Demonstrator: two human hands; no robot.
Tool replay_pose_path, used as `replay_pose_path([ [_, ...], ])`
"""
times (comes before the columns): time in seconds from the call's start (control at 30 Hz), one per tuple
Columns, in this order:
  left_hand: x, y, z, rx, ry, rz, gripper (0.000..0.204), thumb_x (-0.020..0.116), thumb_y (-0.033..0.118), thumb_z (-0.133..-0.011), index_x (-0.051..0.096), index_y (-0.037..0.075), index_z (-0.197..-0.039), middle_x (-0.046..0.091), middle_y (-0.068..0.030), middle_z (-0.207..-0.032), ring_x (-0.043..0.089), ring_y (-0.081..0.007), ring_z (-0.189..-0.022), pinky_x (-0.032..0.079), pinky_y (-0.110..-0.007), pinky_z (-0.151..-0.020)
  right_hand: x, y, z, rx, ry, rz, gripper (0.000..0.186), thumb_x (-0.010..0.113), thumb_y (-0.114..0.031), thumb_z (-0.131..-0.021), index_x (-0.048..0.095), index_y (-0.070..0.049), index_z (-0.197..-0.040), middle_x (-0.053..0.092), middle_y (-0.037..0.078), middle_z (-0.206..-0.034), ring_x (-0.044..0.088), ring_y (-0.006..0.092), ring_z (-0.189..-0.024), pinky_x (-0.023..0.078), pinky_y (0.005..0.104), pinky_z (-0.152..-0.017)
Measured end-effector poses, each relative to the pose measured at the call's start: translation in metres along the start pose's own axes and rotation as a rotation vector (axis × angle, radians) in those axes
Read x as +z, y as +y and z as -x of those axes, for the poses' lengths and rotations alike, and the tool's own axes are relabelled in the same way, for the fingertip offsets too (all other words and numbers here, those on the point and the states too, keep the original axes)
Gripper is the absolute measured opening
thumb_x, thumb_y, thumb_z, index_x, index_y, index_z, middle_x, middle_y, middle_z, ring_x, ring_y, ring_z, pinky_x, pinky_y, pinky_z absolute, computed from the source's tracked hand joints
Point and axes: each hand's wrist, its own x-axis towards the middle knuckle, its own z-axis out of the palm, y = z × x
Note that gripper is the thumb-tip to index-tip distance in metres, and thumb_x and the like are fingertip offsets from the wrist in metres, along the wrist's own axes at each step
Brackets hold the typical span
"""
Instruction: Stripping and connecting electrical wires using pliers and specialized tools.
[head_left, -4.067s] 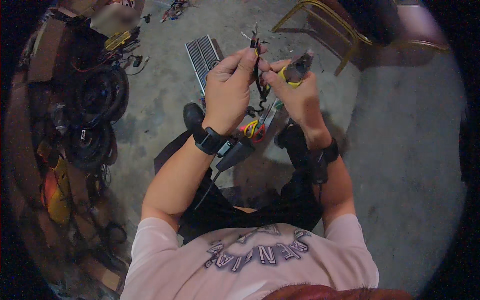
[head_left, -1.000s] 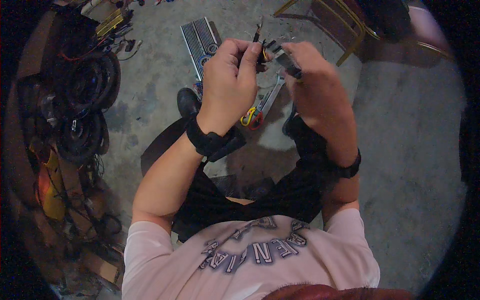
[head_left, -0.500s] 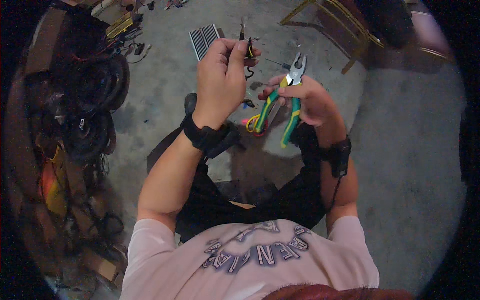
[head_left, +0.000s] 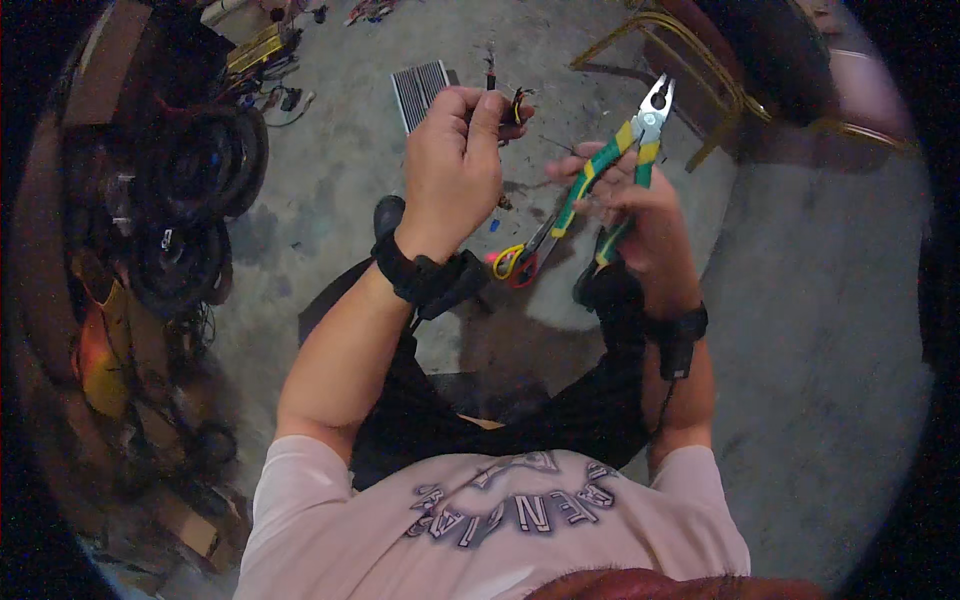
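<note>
My left hand [head_left: 455, 150] is closed, pinching a black cable [head_left: 491, 82] whose bare, frayed end sticks up past the thumb. A second end with yellow and black wires [head_left: 518, 105] shows beside the fingers. My right hand [head_left: 645, 205] holds combination pliers [head_left: 652, 115] with green and yellow handles. Their jaws point up and away, and the handles are spread, one crossing the fingers. Below the pliers, scissors [head_left: 515, 264] with yellow and red finger loops are in view; their blades run up toward the right hand, and I cannot tell whether it touches them.
A ribbed silver metal box [head_left: 420, 90] lies on the concrete floor past my left hand. Black round coils or rings [head_left: 195, 250] and cardboard [head_left: 190, 525] crowd the left side. A gold-framed chair [head_left: 690, 60] stands at the far right. Wire bits lie at the far edge.
My right hand has moved right with the pliers, turning them so the jaws point further right and the handles sit apart from the scissors. The left hand keeps hold of the cable.
</note>
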Motion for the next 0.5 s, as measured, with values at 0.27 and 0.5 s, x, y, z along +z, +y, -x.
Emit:
replay_pose_path([
  [0.27, -0.017, -0.005, 0.0, 0.073, -0.041, -0.137, 0.02, 0.052, 0.015, -0.101, 0.057, -0.004, -0.098, 0.073, -0.0133, -0.091, 0.071, -0.0181, -0.083, 0.054, -0.03, -0.074, 0.033, 0.005, 0.038, -0.025, -0.226, 0.16, 0.045, 0.058, -0.007, -0.09, 0.048, 0.004, -0.132, 0.063, 0.014, -0.118, 0.061, 0.0272, -0.113, 0.051, 0.0411, -0.095],
  [0.5, -0.007, -0.006, 0.004, 0.11, -0.089, -0.35, 0.019, 0.054, 0.02, -0.101, 0.061, 0.002, -0.099, 0.069, -0.0053, -0.085, 0.06, -0.0099, -0.077, 0.048, -0.027, -0.068, 0.006, 0.028, 0.036, -0.203, -0.072, 0.654, 0.054, 0.062, 0.004, -0.083, 0.044, 0.002, -0.135, 0.06, 0.015, -0.121, 0.058, 0.0296, -0.116, 0.045, 0.0387, -0.099],
])
